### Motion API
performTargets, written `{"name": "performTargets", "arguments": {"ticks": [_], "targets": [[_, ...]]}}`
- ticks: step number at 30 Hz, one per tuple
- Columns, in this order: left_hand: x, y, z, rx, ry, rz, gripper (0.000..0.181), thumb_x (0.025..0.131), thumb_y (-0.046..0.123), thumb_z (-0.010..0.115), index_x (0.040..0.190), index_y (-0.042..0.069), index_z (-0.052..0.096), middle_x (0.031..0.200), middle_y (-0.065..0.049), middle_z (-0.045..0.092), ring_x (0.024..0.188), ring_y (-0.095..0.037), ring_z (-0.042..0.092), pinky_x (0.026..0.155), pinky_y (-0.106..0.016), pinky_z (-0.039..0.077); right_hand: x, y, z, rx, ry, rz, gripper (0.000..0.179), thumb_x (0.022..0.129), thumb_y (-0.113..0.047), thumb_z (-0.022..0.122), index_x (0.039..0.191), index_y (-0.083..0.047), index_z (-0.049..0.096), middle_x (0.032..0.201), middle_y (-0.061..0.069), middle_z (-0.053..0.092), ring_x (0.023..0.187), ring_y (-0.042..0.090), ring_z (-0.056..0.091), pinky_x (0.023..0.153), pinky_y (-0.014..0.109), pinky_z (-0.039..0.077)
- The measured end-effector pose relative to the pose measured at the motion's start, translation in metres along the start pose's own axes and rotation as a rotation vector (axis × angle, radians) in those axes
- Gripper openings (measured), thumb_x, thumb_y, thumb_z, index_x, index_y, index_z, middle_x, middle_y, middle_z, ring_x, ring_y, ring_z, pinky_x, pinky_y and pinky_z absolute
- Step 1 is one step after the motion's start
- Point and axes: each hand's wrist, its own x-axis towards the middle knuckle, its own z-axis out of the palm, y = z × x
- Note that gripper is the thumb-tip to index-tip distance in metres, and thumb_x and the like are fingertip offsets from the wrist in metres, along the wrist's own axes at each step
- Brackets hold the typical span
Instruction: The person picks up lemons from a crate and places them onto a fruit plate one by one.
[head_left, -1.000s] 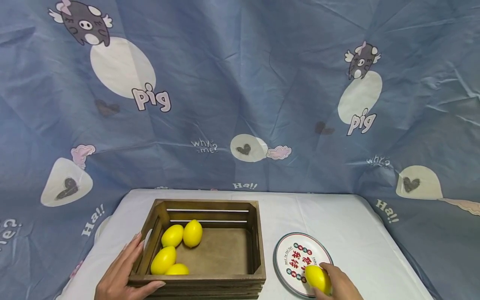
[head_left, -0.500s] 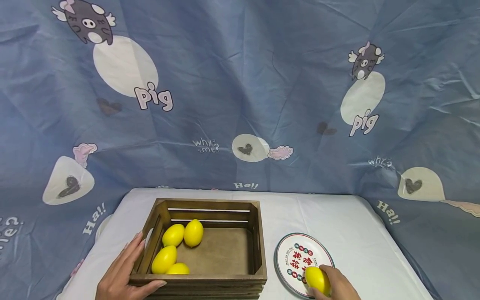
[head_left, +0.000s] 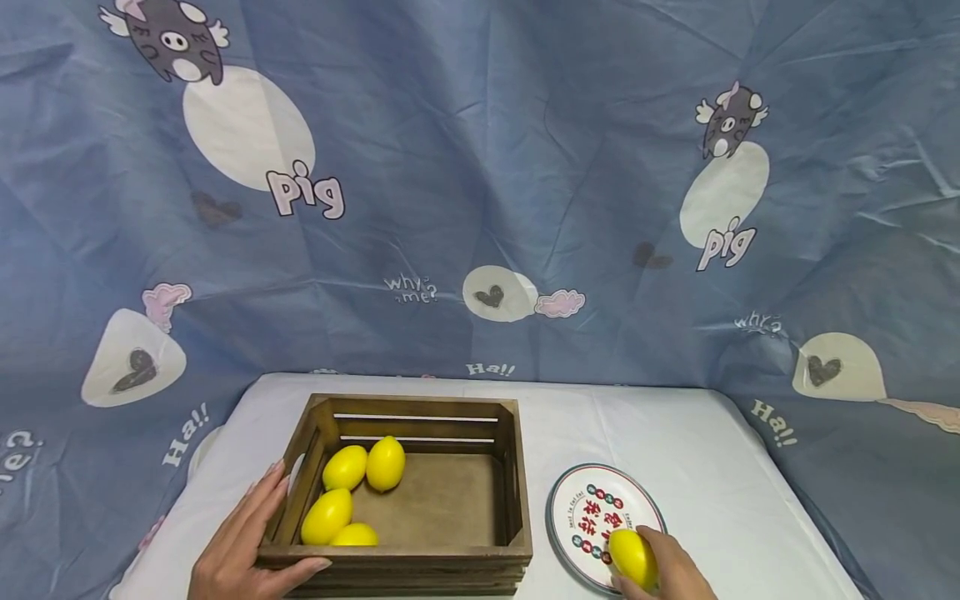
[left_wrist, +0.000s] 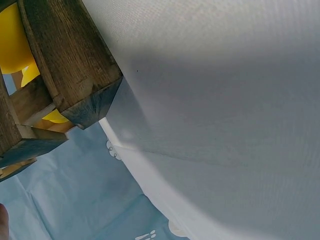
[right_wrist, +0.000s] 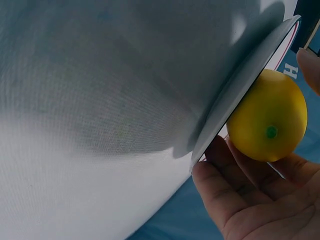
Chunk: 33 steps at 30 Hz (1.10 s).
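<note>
My left hand (head_left: 242,542) rests against the near left corner of a brown wooden crate (head_left: 420,552). Its fairly straight fingers lie along the left wall, the thumb along the front. Several yellow lemons (head_left: 327,517) lie at the crate's left side. To the right, my right hand (head_left: 667,567) holds another lemon (head_left: 632,558) at the plate (head_left: 573,542), a white one with red lettering. In the right wrist view the fingers pass behind and under this lemon (right_wrist: 270,117); the thumb (right_wrist: 311,70) is at its far side. Whether the thumb presses it is hard to tell.
A white cloth (head_left: 720,475) covers the table under crate and plate. Blue printed fabric (head_left: 480,167) hangs behind the table and down both sides. Slatted crate wood (left_wrist: 65,55) fills the upper left of the left wrist view.
Very little differs. The head view has shifted slightly, and the right hand with its lemon has moved a touch; the left hand and crate stay put.
</note>
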Motion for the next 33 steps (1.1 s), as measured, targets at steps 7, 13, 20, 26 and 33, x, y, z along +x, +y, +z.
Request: {"name": "performTargets", "arguments": {"ticks": [7, 13, 20, 26, 33], "targets": [[-0.001, 0.001, -0.001, 0.003, 0.000, -0.013, 0.102, 0.078, 0.071, 0.079, 0.139, -0.009, 0.062, 0.145, -0.027, 0.058, 0.145, -0.026, 0.048, 0.122, -0.023, 0.036, -0.001, -0.001, -0.004, 0.000, 0.042, -0.070, 0.090, 0.072, -0.051, 0.093, 0.134, 0.005, 0.059, 0.123, 0.016, 0.064, 0.098, 0.024, 0.062, 0.091, 0.047, 0.060], [0.000, 0.000, -0.001, -0.003, 0.007, 0.001, 0.102, 0.078, 0.071, 0.080, 0.138, -0.010, 0.063, 0.144, -0.028, 0.059, 0.144, -0.026, 0.049, 0.122, -0.023, 0.036, -0.004, -0.005, -0.009, -0.002, 0.084, -0.122, 0.084, 0.073, -0.046, 0.094, 0.133, 0.002, 0.060, 0.123, 0.015, 0.065, 0.098, 0.022, 0.061, 0.089, 0.045, 0.061], [0.000, 0.000, 0.000, -0.006, 0.001, 0.000, 0.102, 0.079, 0.071, 0.079, 0.138, -0.010, 0.062, 0.145, -0.028, 0.058, 0.145, -0.026, 0.048, 0.123, -0.025, 0.035, -0.008, -0.011, -0.014, -0.001, 0.169, -0.204, 0.080, 0.074, -0.046, 0.093, 0.133, -0.002, 0.062, 0.124, 0.014, 0.066, 0.103, 0.023, 0.062, 0.088, 0.044, 0.062], [0.000, 0.000, -0.001, -0.007, 0.000, 0.000, 0.102, 0.079, 0.071, 0.079, 0.139, -0.009, 0.062, 0.145, -0.028, 0.058, 0.145, -0.025, 0.048, 0.122, -0.025, 0.036, -0.008, -0.025, -0.022, 0.027, 0.268, -0.311, 0.078, 0.074, -0.041, 0.094, 0.134, -0.003, 0.062, 0.124, 0.011, 0.067, 0.106, 0.023, 0.063, 0.092, 0.052, 0.062], [0.001, 0.001, -0.001, -0.007, -0.002, -0.002, 0.103, 0.077, 0.071, 0.080, 0.139, -0.009, 0.062, 0.144, -0.027, 0.058, 0.145, -0.027, 0.048, 0.123, -0.026, 0.035, -0.010, -0.057, -0.039, 0.071, 0.318, -0.397, 0.078, 0.076, -0.042, 0.094, 0.140, -0.010, 0.061, 0.133, 0.003, 0.065, 0.112, 0.021, 0.065, 0.093, 0.053, 0.062]]}}
